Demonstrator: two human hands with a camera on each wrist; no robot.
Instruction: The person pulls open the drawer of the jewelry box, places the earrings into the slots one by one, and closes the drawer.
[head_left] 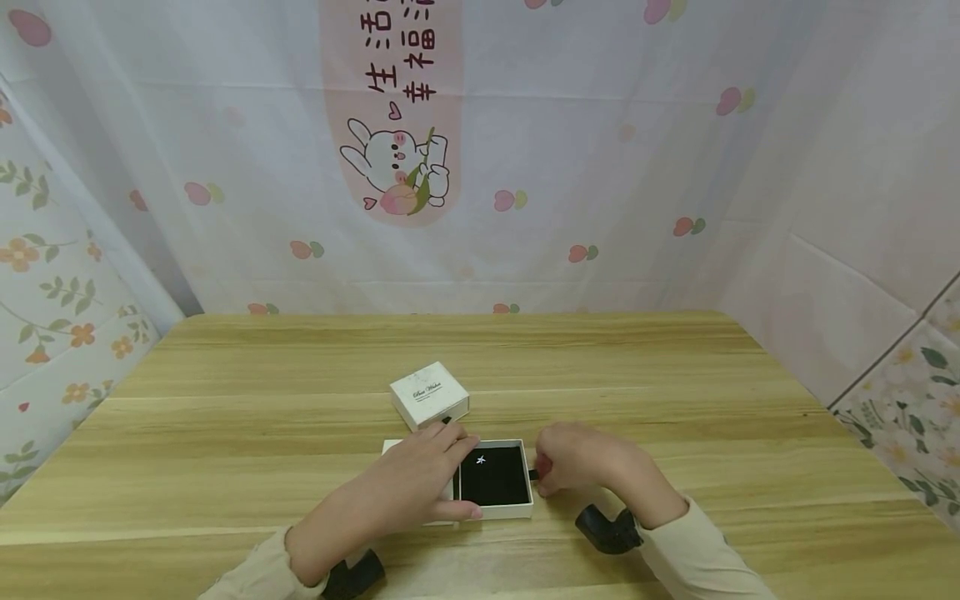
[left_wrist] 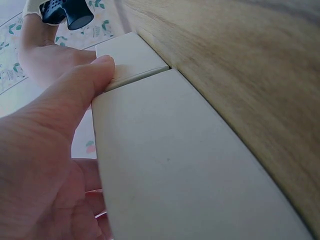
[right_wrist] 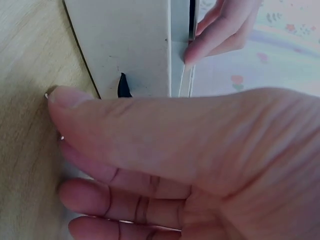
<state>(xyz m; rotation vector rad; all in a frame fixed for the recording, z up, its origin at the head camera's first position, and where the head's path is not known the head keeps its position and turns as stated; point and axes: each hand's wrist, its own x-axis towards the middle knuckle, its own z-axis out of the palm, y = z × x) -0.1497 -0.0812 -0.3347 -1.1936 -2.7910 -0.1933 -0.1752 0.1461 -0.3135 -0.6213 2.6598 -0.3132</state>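
Observation:
A white jewelry box (left_wrist: pixel 175 150) lies on the table with its drawer (head_left: pixel 504 512) slid part way out to the right. A small silver star (head_left: pixel 481 460) sits on the black pad (head_left: pixel 498 485) in the drawer. My left hand (head_left: pixel 408 475) grips the box across its outer sleeve, thumb along the front and fingers at the back. Just beyond the drawer's right end, my right hand (head_left: pixel 581 458) pinches a small silvery piece (right_wrist: pixel 47 95) between thumb and index finger, mostly hidden. The black ribbon tab (right_wrist: pixel 124 88) shows behind that thumb.
Behind the left hand stands a second white box (head_left: pixel 429 393) with printed writing and a black tab. Both boxes are on a wooden table (head_left: pixel 637 358). Patterned curtains (head_left: pixel 585 167) hang behind and at the sides. A black device (head_left: pixel 609 529) is worn at each wrist.

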